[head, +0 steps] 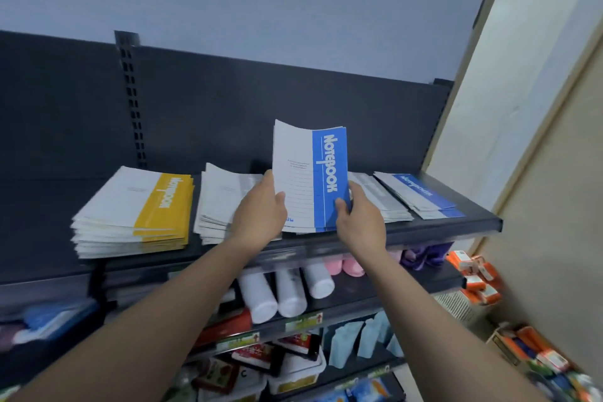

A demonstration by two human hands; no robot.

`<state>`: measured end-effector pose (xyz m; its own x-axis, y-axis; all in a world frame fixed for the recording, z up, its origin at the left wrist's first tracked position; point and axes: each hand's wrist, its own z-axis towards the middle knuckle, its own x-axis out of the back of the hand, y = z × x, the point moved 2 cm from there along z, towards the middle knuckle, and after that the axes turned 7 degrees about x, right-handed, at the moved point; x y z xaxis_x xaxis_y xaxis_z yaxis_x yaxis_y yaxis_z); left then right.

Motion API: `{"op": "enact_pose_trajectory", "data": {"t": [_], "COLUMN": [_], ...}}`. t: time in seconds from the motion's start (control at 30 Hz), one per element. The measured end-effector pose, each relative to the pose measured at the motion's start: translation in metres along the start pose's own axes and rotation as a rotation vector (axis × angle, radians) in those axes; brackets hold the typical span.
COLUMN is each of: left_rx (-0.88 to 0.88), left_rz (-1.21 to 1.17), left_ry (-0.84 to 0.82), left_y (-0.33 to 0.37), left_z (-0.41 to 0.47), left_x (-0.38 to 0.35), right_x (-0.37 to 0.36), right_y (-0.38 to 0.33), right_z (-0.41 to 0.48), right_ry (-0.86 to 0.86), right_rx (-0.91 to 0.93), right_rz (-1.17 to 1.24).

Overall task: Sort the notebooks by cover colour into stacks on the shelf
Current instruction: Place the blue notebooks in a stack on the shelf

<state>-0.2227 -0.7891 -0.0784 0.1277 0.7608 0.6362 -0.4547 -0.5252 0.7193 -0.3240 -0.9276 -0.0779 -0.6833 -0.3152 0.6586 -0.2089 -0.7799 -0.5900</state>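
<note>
A blue-and-white notebook point(313, 173) stands tilted up above the top shelf point(456, 225). My left hand point(259, 215) grips its lower left edge and my right hand point(360, 222) grips its lower right edge, thumb on the blue band. A stack of yellow-banded notebooks point(137, 209) lies at the shelf's left. A stack with grey-and-white covers point(225, 202) lies in the middle, partly hidden by my left hand. Further right lie another grey-and-white stack point(378, 199) and a small blue-banded stack point(421, 196).
The dark back panel point(228, 108) rises behind the stacks. A beige wall point(538, 173) closes off the right side. Lower shelves hold white bottles point(287, 294), pink items point(346, 266), orange packs point(476, 281) and other goods.
</note>
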Motion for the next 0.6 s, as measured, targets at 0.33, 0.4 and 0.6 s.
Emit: {"op": "enact_pose_trajectory", "data": {"t": [0.33,0.4,0.6], "left_rx": [-0.04,-0.046,-0.053], "left_rz": [0.044,0.085,0.155], "left_ry": [-0.095,-0.109,-0.155], "left_y": [0.076,0.087,0.113], "left_z": [0.017,0.027,0.067], "left_x": [-0.088,-0.106,-0.161], "right_x": [0.06,0.067,0.077], "right_y": [0.093,0.111,0.164], "right_z": [0.032,0.044,0.087], "right_ry": [0.032,0.04,0.045], "right_rx": [-0.077,-0.104,-0.182], "right_rz": [-0.056,-0.076,-0.115]}}
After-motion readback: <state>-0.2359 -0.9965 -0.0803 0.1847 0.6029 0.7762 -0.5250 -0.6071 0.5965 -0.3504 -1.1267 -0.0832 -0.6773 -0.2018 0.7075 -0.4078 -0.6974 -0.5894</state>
